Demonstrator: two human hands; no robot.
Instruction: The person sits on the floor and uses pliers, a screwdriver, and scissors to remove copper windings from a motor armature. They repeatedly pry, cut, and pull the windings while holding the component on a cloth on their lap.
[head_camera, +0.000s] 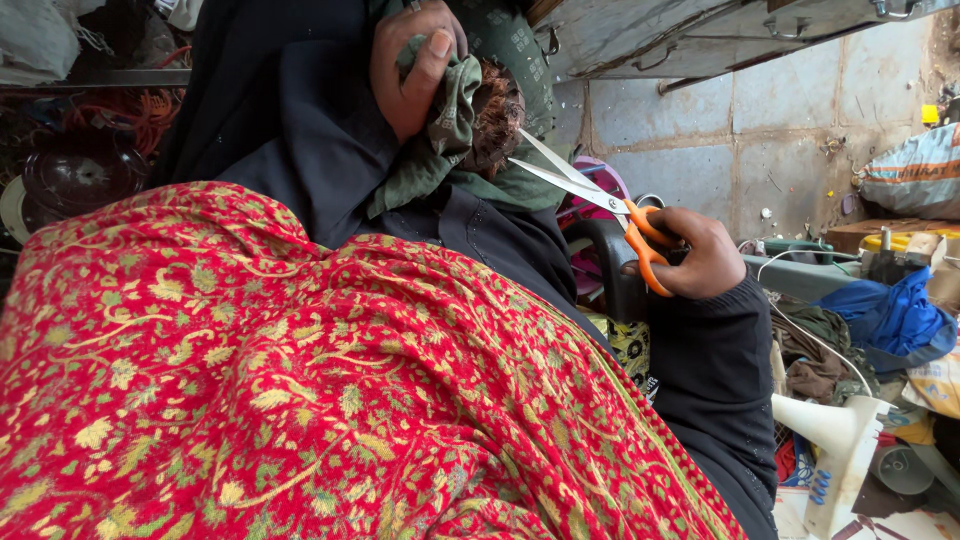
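The left hand (415, 65) is closed tight around a bunched piece of green cloth (450, 130) and lifts it in front of the person's dark garment, above the red patterned shawl (250, 380) on the lap. The right hand (700, 255) has its fingers through the orange handles of the scissors (590, 190); the blades stand open, with their tips at the cloth's brown edge. For a clean cut, I think the cloth must be held tight, and the left thumb kept away from the blades.
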